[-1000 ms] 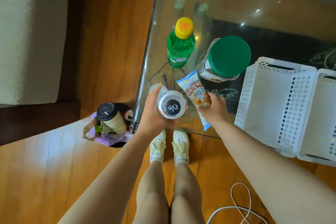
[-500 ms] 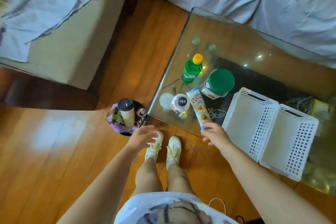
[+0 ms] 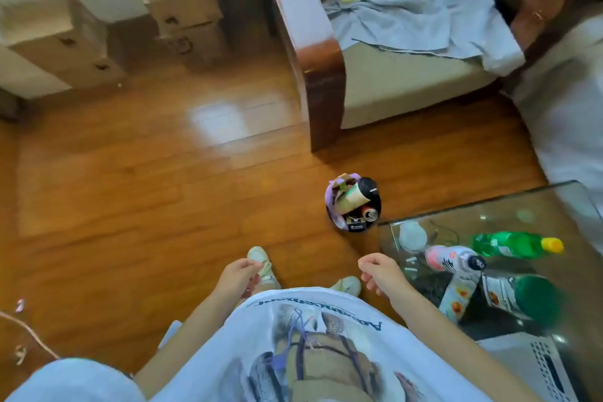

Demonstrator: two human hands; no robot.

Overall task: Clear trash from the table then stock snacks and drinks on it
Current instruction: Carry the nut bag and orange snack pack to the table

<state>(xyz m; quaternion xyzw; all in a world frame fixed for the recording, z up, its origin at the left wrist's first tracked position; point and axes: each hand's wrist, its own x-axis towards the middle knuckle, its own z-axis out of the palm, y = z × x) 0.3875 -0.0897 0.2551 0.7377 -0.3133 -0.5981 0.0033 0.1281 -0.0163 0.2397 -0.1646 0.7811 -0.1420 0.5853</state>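
The glass table [image 3: 551, 202] lies at the right edge. On it stand a green bottle with a yellow cap [image 3: 512, 244], a white and pink bottle with a black cap [image 3: 452, 258], a green-lidded jar [image 3: 522, 299] and a snack packet [image 3: 458, 294]. A small bin [image 3: 354, 204] full of trash, with a paper cup and a can in it, sits on the floor by the table's corner. My left hand [image 3: 236, 277] and my right hand [image 3: 381, 272] hang in front of me, fingers loosely curled, holding nothing.
A white plastic basket [image 3: 535, 365] sits at the table's near end. A wooden armchair [image 3: 323, 75] with grey cloth stands behind the bin. Cardboard boxes [image 3: 75, 39] line the far left wall. A cable [image 3: 29, 333] lies on the wooden floor at left.
Both hands have let go of the bottle and snack packet and drawn back from the table. The view has swung left, so the table now sits at the right.
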